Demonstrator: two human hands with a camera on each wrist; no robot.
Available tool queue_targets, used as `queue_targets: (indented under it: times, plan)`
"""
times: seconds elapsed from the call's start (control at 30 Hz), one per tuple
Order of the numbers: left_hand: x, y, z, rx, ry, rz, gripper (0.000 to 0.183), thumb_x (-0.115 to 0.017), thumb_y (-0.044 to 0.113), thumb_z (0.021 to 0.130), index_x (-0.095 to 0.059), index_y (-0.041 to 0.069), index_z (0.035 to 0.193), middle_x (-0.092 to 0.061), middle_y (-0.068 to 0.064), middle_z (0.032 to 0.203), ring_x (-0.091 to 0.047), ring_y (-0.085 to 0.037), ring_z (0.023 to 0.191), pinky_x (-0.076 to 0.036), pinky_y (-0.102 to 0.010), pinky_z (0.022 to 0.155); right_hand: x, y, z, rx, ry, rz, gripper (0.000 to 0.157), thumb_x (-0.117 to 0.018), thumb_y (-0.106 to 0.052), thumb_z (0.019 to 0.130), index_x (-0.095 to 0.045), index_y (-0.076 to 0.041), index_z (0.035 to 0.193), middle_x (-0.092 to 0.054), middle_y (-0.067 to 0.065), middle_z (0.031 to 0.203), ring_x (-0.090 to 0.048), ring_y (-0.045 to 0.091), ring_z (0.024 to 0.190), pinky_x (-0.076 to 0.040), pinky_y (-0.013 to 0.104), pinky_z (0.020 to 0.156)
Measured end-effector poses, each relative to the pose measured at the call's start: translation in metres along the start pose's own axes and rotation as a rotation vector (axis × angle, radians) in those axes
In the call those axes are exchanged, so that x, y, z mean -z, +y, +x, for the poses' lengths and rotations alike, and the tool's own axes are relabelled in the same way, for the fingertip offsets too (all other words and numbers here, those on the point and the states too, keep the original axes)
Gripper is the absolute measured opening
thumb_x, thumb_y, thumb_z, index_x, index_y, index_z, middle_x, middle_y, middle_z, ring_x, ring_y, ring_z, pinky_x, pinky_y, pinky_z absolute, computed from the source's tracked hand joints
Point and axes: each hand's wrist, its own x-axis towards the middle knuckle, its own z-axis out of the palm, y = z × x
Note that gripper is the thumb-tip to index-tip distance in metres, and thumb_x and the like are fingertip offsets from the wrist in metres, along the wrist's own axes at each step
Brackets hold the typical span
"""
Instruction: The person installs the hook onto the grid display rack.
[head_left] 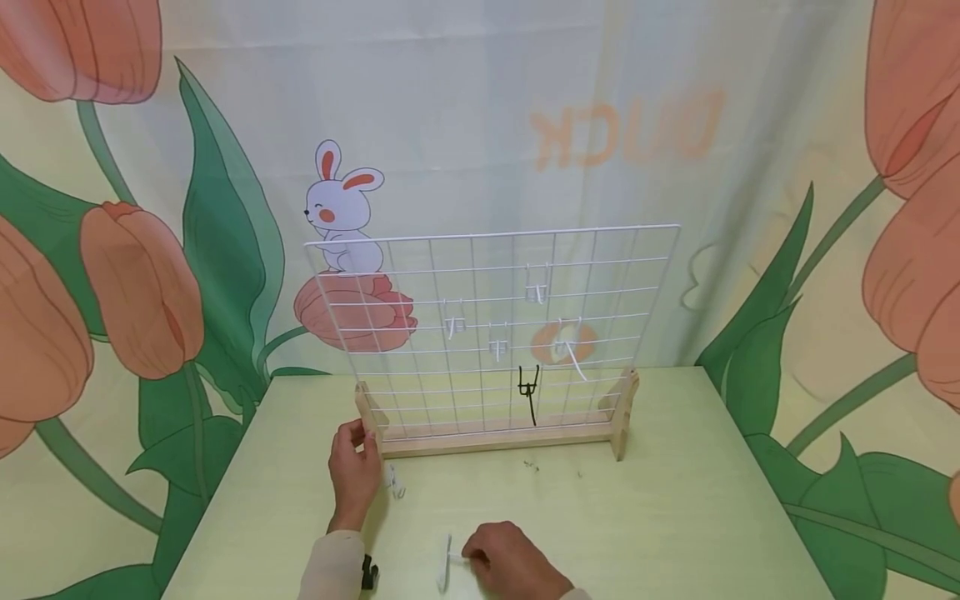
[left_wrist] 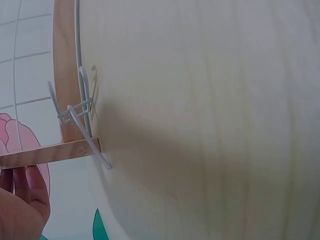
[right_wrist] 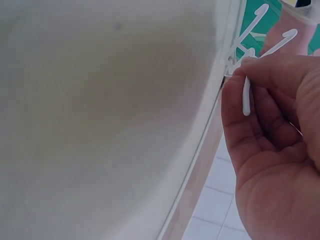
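A white wire grid panel (head_left: 480,287) stands in a wooden base (head_left: 498,442). My left hand (head_left: 354,471) is at the base's left end; in the left wrist view its fingers (left_wrist: 37,187) touch the outer side of the wooden foot (left_wrist: 50,153). Low over the front of the table, my right hand (head_left: 517,562) pinches a white hook (head_left: 445,565) by its prong between thumb and fingers. Its two bent arms point away from the palm in the right wrist view. A second white hook (head_left: 395,483) lies on the table beside the left foot.
Several white hooks, one of them a long-pronged hook (head_left: 572,346), hang on the grid. Lower down hangs a black hook (head_left: 528,390). Tiny bits (head_left: 531,466) lie on the table in front of the base. A printed curtain (head_left: 465,100) hangs behind the table.
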Motion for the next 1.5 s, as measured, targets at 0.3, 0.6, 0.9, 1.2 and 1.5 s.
queue_targets:
  times: [0.3, 0.6, 0.9, 1.2, 1.5]
  plan:
    - [0.0, -0.001, 0.002, 0.016, -0.007, 0.001, 0.028, -0.057, 0.013, 0.108, -0.056, 0.002, 0.134, -0.064, -0.018, 0.125, -0.067, -0.036, 0.12, -0.061, -0.053, 0.094, 0.018, -0.013, 0.005, 0.033, 0.083, -0.062, 0.011, -0.077, -0.009, 0.096, -0.082, -0.013, 0.104, -0.076, -0.009, 0.094, -0.063, -0.007, 0.084, -0.052, 0.011, 0.073]
    - [-0.001, -0.001, 0.001, 0.026, -0.009, 0.009, 0.028, -0.057, 0.013, 0.109, -0.056, 0.003, 0.134, -0.064, -0.018, 0.126, -0.067, -0.035, 0.12, -0.061, -0.052, 0.095, 0.025, -0.021, 0.009, 0.021, 0.131, -0.058, 0.01, -0.076, -0.01, 0.096, -0.083, -0.014, 0.103, -0.077, -0.008, 0.092, -0.062, -0.008, 0.082, -0.051, 0.011, 0.071]
    - [0.0, 0.002, 0.0, 0.033, -0.008, 0.007, 0.028, -0.057, 0.013, 0.108, -0.056, 0.002, 0.134, -0.064, -0.018, 0.125, -0.067, -0.035, 0.12, -0.061, -0.052, 0.095, 0.044, -0.034, 0.014, 0.083, 0.276, -0.021, 0.01, -0.076, -0.008, 0.095, -0.082, -0.015, 0.099, -0.077, -0.005, 0.09, -0.062, -0.009, 0.078, -0.049, 0.006, 0.068]
    - [0.0, 0.003, 0.001, 0.036, -0.017, -0.005, 0.028, -0.056, 0.014, 0.11, -0.055, 0.003, 0.136, -0.063, -0.018, 0.128, -0.066, -0.036, 0.122, -0.06, -0.054, 0.097, 0.067, -0.047, 0.022, 0.087, 0.376, 0.021, 0.011, -0.076, -0.008, 0.096, -0.082, -0.016, 0.101, -0.078, -0.004, 0.094, -0.064, -0.007, 0.08, -0.056, 0.013, 0.069]
    - [0.0, 0.002, 0.0, 0.011, -0.01, -0.002, 0.027, -0.057, 0.013, 0.109, -0.056, 0.002, 0.133, -0.063, -0.018, 0.125, -0.067, -0.036, 0.119, -0.061, -0.053, 0.094, 0.084, -0.059, 0.03, 0.067, 0.509, 0.071, 0.014, -0.076, -0.003, 0.094, -0.082, -0.013, 0.1, -0.078, -0.005, 0.091, -0.072, -0.001, 0.08, -0.058, 0.011, 0.071]
